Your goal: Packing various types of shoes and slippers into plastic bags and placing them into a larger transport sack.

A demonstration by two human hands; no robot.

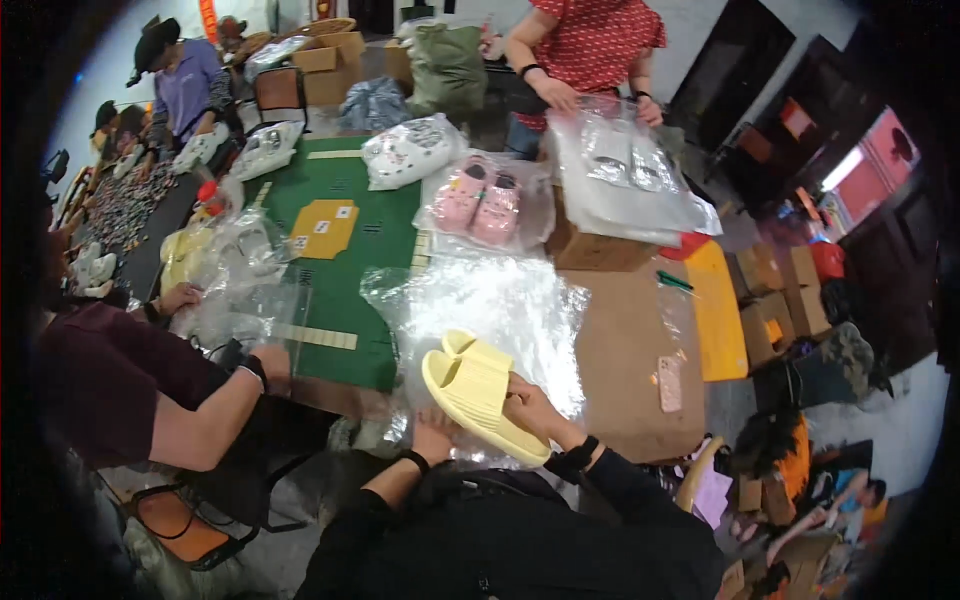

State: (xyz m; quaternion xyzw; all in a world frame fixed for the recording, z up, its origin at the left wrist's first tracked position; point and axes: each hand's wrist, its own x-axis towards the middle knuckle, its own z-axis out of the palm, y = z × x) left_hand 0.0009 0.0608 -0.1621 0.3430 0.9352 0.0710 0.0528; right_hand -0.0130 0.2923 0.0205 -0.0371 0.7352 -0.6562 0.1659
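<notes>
The right hand [535, 410] gripped the yellow slippers [468, 388] above the shiny plastic [490, 295] on the table [628, 395], the left hand [434, 436] beside them — its closure I couldn't tell — and a firm, level hold seemed best for keeping the pair together.

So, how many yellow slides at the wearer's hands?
2: the front slide and, beyond it, the back slide, partly hidden by the front one. Both are by the right hand.
</notes>
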